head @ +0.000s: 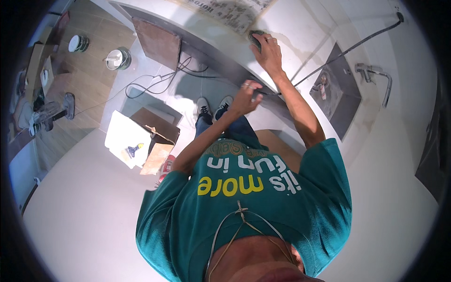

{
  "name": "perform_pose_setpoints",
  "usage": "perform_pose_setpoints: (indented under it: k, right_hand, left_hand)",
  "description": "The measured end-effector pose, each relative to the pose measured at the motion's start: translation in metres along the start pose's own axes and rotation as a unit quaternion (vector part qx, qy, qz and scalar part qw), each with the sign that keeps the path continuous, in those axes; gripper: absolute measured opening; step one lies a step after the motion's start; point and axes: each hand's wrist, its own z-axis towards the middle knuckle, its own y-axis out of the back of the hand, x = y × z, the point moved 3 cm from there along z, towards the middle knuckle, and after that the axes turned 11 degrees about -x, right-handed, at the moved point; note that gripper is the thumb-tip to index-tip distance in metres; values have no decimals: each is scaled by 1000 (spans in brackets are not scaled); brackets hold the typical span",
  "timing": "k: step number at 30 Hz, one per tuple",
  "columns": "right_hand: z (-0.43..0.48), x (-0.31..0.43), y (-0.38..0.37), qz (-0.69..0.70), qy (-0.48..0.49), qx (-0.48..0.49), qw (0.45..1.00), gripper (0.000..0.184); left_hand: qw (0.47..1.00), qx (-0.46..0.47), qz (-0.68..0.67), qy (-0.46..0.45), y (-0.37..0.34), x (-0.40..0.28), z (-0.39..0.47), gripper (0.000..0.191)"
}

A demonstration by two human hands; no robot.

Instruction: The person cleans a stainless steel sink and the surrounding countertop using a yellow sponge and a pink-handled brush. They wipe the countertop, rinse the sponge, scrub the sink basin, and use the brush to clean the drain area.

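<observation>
My right hand point(269, 53) presses a dark green scouring pad point(256, 38) flat on the white countertop point(232, 49). The pad sits beside the corner of a worn sheet bearing print point(229, 12). A wet-looking, yellowish patch surrounds both. Lower down, my left hand point(246, 97) hovers by the counter's front edge, its fingers loosely bent and apart. A black cable point(326, 65) runs from the wall over the counter, under my right forearm, and passes close behind the left fingers. Whether those fingers touch it, I cannot tell.
A dark sink point(334, 95) with a chrome faucet point(373, 74) lies at right. A brown panel point(156, 42) leans against the counter front. Loose black cable point(155, 90) coils on the floor. An opened cardboard box point(155, 130) and two buckets point(114, 60) stand at left.
</observation>
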Motion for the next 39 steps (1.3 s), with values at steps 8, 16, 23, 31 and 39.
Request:
perform_pose_setpoints:
  k: [8, 16, 23, 31, 39]
  right_hand:
    - [-15, -29, -28, -62, -47, 82, 994, 22]
    - [-5, -13, -17, -57, -159, 166, 972, 31]
    - [0, -73, 5, 215, -436, 330, 809, 42]
    - [6, -48, -5, -127, -95, 122, 980, 41]
    - [21, -25, -34, -268, -8, 183, 946, 16]
  left_hand:
    - [986, 90, -79, 120, -44, -23, 5, 61]
    - [974, 173, -63, 129, -76, 1, -13, 46]
    - [986, 129, -65, 84, -57, 1, -5, 28]
    - [993, 92, -45, 61, -32, -17, 1, 21]
    - [998, 29, -39, 45, -48, -6, -4, 22]
